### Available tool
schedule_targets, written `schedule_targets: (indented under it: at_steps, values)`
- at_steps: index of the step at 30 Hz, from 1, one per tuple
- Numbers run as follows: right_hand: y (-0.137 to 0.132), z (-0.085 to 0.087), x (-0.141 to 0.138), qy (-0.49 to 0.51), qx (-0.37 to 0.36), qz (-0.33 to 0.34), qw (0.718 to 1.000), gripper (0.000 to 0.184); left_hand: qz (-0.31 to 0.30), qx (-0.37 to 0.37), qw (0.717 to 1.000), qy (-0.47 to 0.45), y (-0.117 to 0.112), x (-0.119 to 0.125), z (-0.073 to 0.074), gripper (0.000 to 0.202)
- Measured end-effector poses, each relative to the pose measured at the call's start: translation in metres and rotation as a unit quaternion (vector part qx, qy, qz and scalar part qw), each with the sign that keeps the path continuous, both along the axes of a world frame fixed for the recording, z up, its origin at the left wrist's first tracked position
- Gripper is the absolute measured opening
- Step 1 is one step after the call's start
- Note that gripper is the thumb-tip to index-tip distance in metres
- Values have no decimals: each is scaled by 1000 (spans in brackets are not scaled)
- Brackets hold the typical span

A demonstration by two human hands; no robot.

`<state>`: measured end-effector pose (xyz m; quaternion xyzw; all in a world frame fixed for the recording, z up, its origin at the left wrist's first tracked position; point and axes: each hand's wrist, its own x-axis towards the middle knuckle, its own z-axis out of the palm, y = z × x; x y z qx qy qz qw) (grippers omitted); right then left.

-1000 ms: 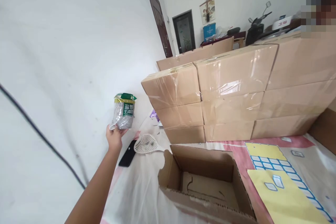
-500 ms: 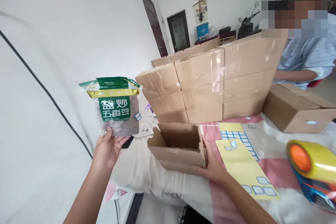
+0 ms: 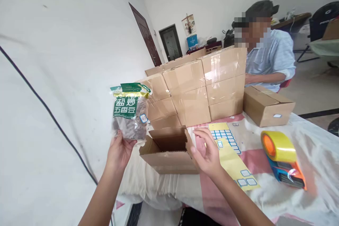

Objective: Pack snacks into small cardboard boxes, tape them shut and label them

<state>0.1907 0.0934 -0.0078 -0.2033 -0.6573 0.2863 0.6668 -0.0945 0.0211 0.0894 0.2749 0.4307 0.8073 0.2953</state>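
My left hand (image 3: 119, 152) grips the bottom of a clear snack bag (image 3: 129, 111) with a green label and dark contents, held upright just left of an open cardboard box (image 3: 169, 150). That box sits at the near edge of the table, flaps up, and looks empty inside. My right hand (image 3: 208, 152) hovers beside the box's right wall, fingers spread and holding nothing.
A wall of taped cartons (image 3: 197, 90) stands behind the box. Yellow label sheets (image 3: 233, 155) lie to its right, then a tape dispenser (image 3: 282, 157) with a yellow roll. A seated person (image 3: 267, 61) works across the table by another carton (image 3: 267, 104). White wall at left.
My left hand brought the bag from far over the table to close beside the open box. My right hand let go of the box's right wall and opened. The view swung right.
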Motion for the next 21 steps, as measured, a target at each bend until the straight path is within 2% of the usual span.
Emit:
schedule_targets:
  at_steps: [1,2,4,6,8,12,15,18,21]
  values:
    - [-5,26,-6,-15,-27,35,999,28,-5,10,1000,-4,-2,2,-1,6]
    - [-8,51,-14,-27,-72,84,994,24,-8,21,1000,-6,-3,4,-2,7]
    - [-10,89,-39,-82,-150,203,964,30,-4,36,999,-9,-7,7,-6,9]
    - [-7,110,-68,-133,-199,245,940,37,0,43,999,-4,-11,8,-10,12]
    - [-4,117,-96,-140,-227,262,928,41,8,50,999,4,-15,7,-15,19]
    - [-10,115,-124,-72,-234,314,917,37,24,64,998,8,-27,-3,-28,25]
    - [-32,103,-131,-45,-268,358,894,35,61,73,995,2,-38,-18,-39,26]
    - [-70,70,-149,-45,-363,417,832,27,119,85,989,-3,-56,-40,-47,28]
    - [-106,18,-187,-80,-505,444,736,17,179,98,979,4,-85,-63,-52,31]
